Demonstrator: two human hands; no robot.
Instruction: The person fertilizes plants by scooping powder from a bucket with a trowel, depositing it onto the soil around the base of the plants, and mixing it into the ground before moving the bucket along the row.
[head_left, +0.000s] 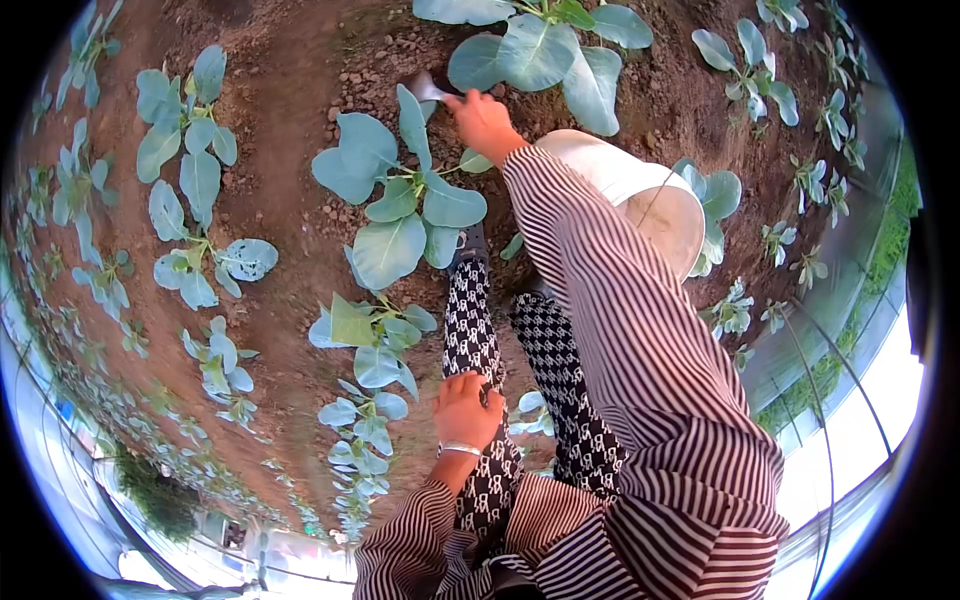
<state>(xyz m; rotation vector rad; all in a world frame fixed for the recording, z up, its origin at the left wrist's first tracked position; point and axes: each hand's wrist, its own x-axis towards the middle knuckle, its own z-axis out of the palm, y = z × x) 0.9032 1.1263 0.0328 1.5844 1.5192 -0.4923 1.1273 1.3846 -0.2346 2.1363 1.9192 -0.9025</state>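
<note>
My right hand (485,122) is closed around a small pale, shiny tool like a scoop (428,88), held low over the soil between two leafy plants. Its exact kind is hard to make out. Just left of that hand grows a broad-leaved blue-green plant (390,250); a larger leafy plant (540,50) stands above it. Beside my right forearm is a white bucket (590,160), partly covered by the striped sleeve. My left hand (468,410), with a bracelet at the wrist, lies on my patterned trouser leg, fingers spread and holding nothing.
Rows of similar plants (190,140) run along both sides over brown soil (290,180). My shoe (470,243) is close to the near plant's leaves. At the right, thin curved hoops (825,430) and clear sheeting (850,300) border the bed.
</note>
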